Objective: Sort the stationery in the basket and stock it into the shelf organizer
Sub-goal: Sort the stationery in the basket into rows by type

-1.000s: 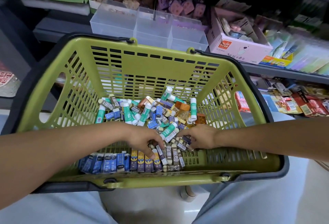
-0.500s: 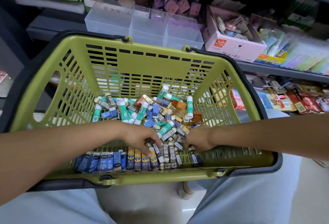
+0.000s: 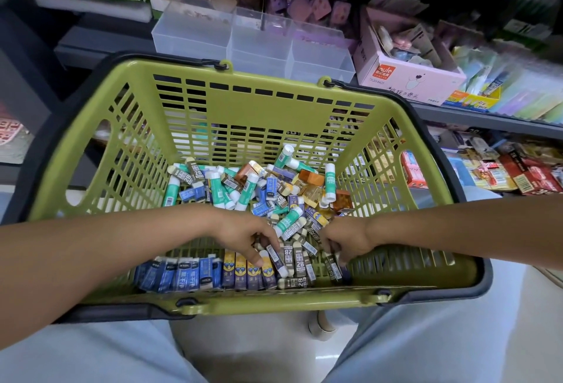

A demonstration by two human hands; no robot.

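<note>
Resting across the person's lap, the green basket (image 3: pixel 253 102) holds a loose heap of stationery against its far and middle floor: green-and-white glue sticks (image 3: pixel 291 221), small blue-sleeved erasers (image 3: pixel 271 189), amber translucent boxes (image 3: pixel 310 177) and grey "2B" erasers (image 3: pixel 195 173), all lying at mixed angles. Along the near wall a sorted row stands on edge: blue erasers (image 3: pixel 182 274) at the left, yellow-and-purple erasers (image 3: pixel 243 273) just beside them, then grey 2B pieces (image 3: pixel 300 263) to the right. The left hand (image 3: pixel 243 235) reaches down over this row, its fingers (image 3: pixel 256 256) curled and touching a dark-sleeved eraser (image 3: pixel 275 259) at the junction of the yellow and grey groups; whether that piece is truly pinched cannot be determined. The right hand (image 3: pixel 347 238) is lowered to the right end of the row, fingers bent downward around a dark-sleeved eraser (image 3: pixel 332 267) standing near the near wall; the grasp appears closed on it, though the fingertips are partly hidden. Beyond the basket's far rim, the clear shelf organizer (image 3: pixel 253 38) sits on the shelf with several compartments side by side. To its right stands a pink carton (image 3: pixel 408 73) of assorted items, and packaged goods (image 3: pixel 502 169) fill the lower shelf at far right.
</note>
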